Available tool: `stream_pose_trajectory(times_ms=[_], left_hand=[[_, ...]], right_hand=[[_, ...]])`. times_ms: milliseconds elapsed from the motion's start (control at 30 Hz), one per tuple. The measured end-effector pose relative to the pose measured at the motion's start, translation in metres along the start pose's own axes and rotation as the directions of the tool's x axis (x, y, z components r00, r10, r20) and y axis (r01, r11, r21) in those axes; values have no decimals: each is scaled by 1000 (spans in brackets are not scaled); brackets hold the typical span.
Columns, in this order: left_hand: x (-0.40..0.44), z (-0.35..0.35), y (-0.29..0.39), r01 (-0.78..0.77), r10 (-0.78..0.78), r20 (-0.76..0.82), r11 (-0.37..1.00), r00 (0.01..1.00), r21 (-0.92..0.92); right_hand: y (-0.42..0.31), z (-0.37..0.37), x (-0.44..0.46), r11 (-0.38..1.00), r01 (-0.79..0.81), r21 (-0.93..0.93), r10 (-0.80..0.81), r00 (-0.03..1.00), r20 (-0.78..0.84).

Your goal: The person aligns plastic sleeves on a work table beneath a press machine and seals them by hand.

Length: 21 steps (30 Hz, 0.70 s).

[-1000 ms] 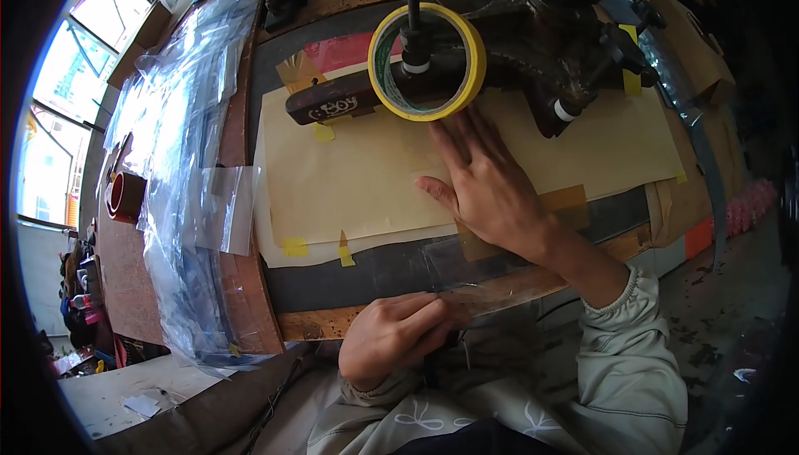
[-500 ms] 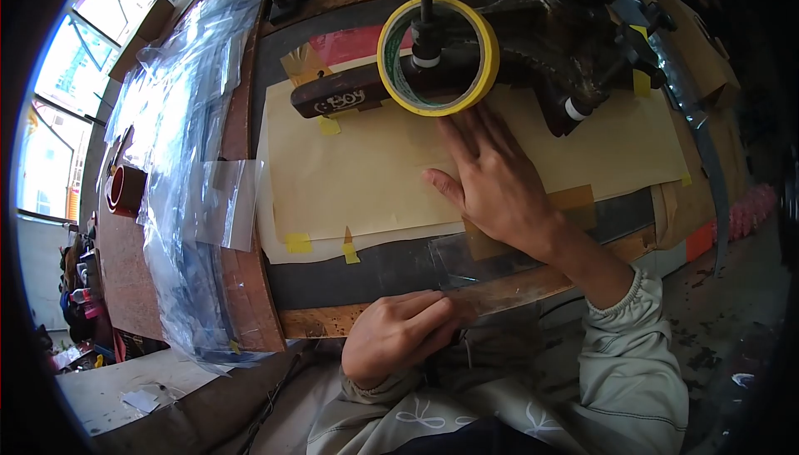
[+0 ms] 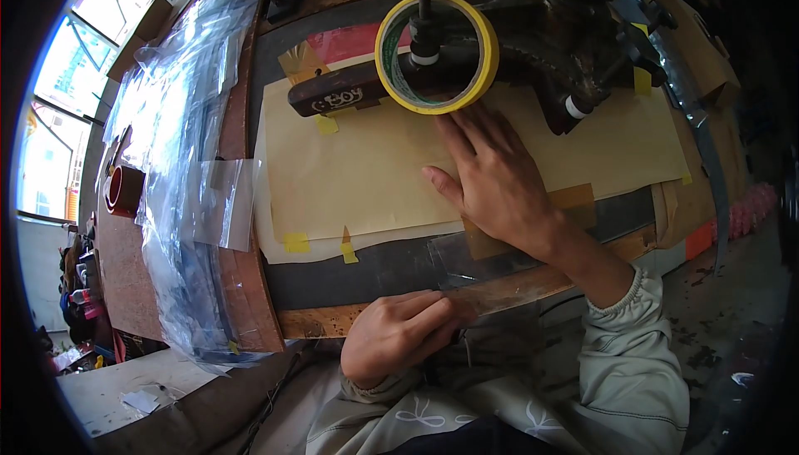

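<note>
My right hand (image 3: 499,188) lies flat on a cream paper sheet (image 3: 349,172), its fingertips reaching under the dark clamp arm (image 3: 341,95). A yellow tape roll (image 3: 485,59) hangs around a black screw knob post on that arm, just above those fingers. At the board's front edge (image 3: 325,320), my left hand (image 3: 404,334) is closed, fingers curled; what it pinches is hidden. Clear film (image 3: 499,290) lies along the edge beside it. Yellow tape pieces (image 3: 296,243) and brown tape (image 3: 574,207) sit at the sheet's lower border.
Piled clear plastic bags (image 3: 187,122) cover the left of the bench. A brown tape roll (image 3: 125,191) stands at the far left. Black machine parts (image 3: 583,39) rise at the back right, beside a cardboard box (image 3: 695,47). Pink material (image 3: 751,205) shows at the right.
The view has shifted slightly, so the bench sits a little differently in frame. Both hands keep nearly the same pose and place.
</note>
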<state>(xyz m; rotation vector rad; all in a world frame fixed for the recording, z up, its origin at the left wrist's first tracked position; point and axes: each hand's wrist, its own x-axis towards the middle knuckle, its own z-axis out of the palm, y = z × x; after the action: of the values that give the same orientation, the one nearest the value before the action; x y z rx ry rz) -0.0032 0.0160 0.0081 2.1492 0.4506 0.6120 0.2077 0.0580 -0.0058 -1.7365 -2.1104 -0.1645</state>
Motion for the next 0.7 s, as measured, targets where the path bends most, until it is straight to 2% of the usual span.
stream_pose_trajectory(times_ms=[433, 533, 633, 700], left_hand=[[2, 0, 4, 61, -61, -34, 998, 998, -8], [1, 0, 3, 66, -65, -18, 998, 998, 5], [0, -1, 3, 67, -67, -3, 998, 998, 19], [1, -1, 3, 63, -63, -1, 998, 998, 14]], right_hand=[[-2, 0, 5, 999, -22, -26, 19, 996, -89], [-8, -9, 2, 999, -41, -3, 41, 999, -9], [-8, 0, -2, 996, -8, -88, -1, 995, -98], [-9, -1, -1, 992, 11, -127, -24, 995, -102]])
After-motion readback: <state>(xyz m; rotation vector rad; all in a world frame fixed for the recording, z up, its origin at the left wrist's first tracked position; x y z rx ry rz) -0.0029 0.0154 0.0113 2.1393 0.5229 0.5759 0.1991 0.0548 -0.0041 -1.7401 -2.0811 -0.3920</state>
